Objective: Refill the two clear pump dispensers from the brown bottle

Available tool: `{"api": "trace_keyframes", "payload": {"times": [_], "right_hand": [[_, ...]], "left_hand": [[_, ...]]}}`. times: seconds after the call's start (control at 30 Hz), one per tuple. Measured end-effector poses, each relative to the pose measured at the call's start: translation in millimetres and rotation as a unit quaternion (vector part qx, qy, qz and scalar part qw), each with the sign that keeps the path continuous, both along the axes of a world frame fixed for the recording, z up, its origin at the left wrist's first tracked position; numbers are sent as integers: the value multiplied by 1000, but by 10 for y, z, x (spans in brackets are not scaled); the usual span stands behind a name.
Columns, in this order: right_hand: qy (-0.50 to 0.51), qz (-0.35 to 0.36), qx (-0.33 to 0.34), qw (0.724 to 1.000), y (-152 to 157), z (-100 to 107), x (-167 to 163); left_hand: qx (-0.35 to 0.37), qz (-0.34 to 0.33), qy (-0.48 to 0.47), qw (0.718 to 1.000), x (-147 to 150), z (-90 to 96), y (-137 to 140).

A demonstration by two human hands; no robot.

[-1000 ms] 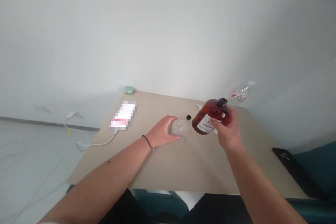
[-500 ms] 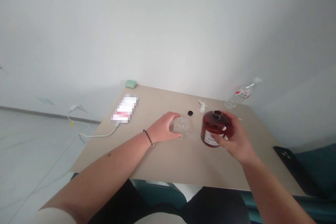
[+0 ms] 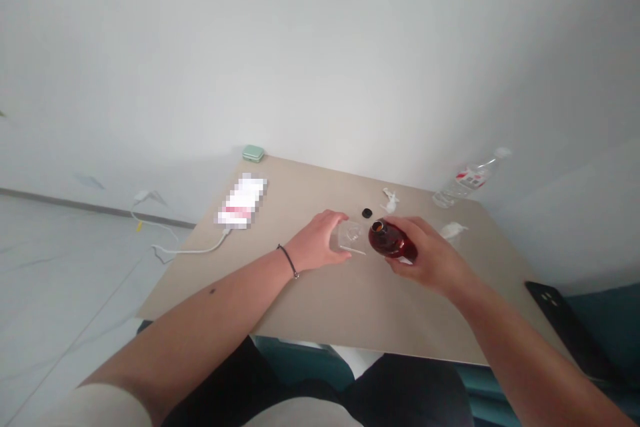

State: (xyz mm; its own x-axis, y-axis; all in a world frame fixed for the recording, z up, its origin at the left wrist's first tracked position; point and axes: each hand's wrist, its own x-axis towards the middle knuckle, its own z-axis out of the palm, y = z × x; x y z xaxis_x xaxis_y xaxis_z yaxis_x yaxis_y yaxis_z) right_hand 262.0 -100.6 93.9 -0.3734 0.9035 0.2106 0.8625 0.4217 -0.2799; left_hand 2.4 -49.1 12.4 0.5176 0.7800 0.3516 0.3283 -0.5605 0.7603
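Note:
My left hand [image 3: 320, 240] curls round the left side of a clear, see-through container [image 3: 353, 237] on the table, thumb and fingers on either side of it. What the container is exactly is hard to make out. In my right hand [image 3: 425, 253] is a dark red-brown bottle [image 3: 393, 241], uncapped and tilted to the left, its open mouth close to the right side of the clear container. My palm and fingers cover most of the bottle's lower body. A small black cap [image 3: 367, 213] lies just behind the container.
Behind the bottle lies a small white item [image 3: 391, 201], with a crumpled white piece [image 3: 453, 231] farther right. A clear plastic bottle [image 3: 470, 180] stands at the back right. A phone [image 3: 243, 201] with a white cable and a green case [image 3: 253, 153] are on the left. A black phone [image 3: 570, 323] lies at the right edge.
My right hand has tipped the bottle from upright to leaning left, bringing its mouth nearer the clear container. My left hand stays round the container. The crumpled white piece shows more now.

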Motion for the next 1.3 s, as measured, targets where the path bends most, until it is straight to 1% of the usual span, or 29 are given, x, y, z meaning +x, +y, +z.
{"api": "trace_keyframes", "payload": {"times": [0.17,0.33,0.47,0.63,0.77,0.97,1.3], "right_hand": [[-67,22,3,998,74,15,5],[-132,15,-1,991,123,58,-34],[-165,10,-3,986,132,86,-69],[-184,26,17,983,135,81,-61],[-189,34,49,980,138,59,-36],[-216,67,89,970,139,58,-22],[-241,65,95,964,126,115,-73]], "left_hand": [[-4,1,-4,1000,3,-6,5],[-11,5,-11,1000,10,-1,-1],[-12,2,-9,1000,7,13,-3],[-6,1,-5,1000,4,17,3],[-5,-3,-11,1000,5,15,12],[1,-3,-14,1000,6,12,20],[4,-6,-12,1000,0,7,20]]}}
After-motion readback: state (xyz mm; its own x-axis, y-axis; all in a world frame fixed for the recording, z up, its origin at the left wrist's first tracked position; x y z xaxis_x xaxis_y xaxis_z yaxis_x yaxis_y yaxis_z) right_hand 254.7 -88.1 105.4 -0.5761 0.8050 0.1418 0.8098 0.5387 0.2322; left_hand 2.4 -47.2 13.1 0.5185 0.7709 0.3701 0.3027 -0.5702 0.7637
